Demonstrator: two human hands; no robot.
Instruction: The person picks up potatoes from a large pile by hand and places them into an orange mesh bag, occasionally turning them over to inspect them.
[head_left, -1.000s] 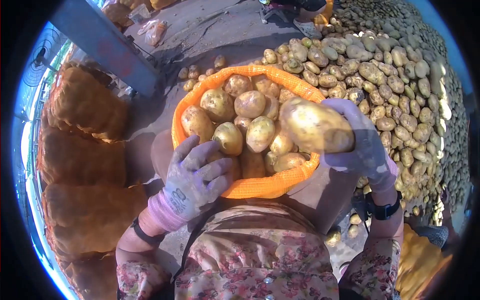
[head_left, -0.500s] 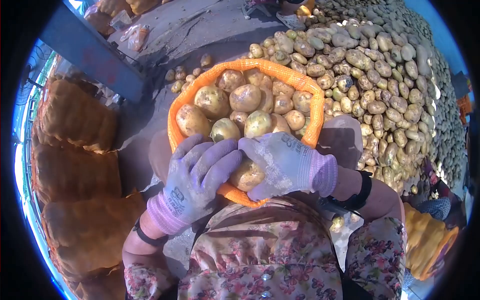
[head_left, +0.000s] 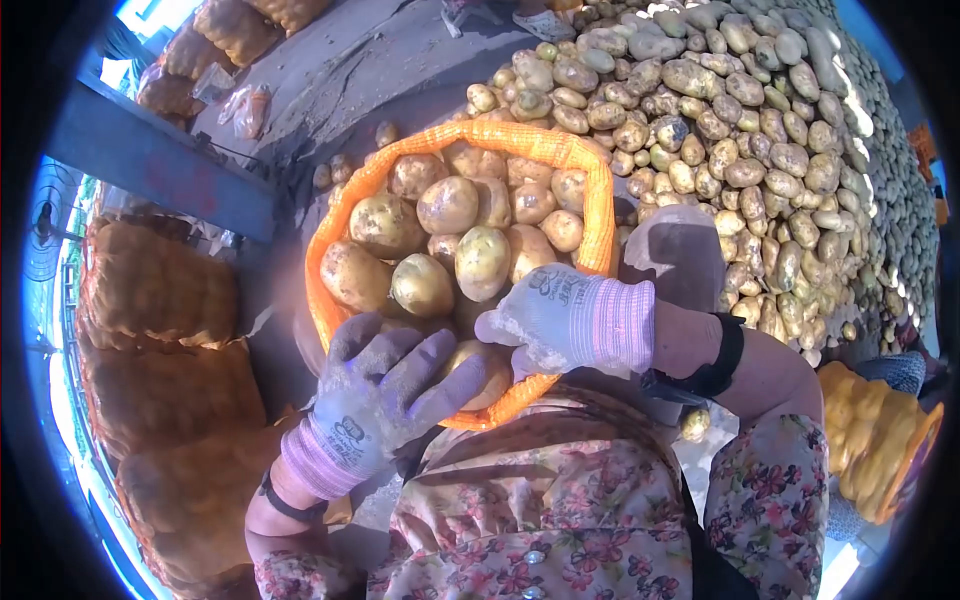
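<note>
An orange mesh bag stands with its mouth held wide by a rolled rim, full of large potatoes. My left hand, in a dusty grey-purple glove, lies over the near left rim with its fingers spread. Its fingertips rest against a potato at the front of the bag. On the near right side, my right hand, gloved the same way, reaches over the rim. Its fingers are curled together beside that potato, and what they hold, if anything, is hidden.
A big heap of potatoes spreads from the right to the back. Filled mesh sacks are stacked at left, beside a blue metal beam. Another filled sack lies at far right. A person's shoe shows at the top.
My right hand has drawn apart from my left hand, and its fingers have curled. My left hand has shifted slightly down. One potato in the bag now stands more upright. The view has shifted a little.
</note>
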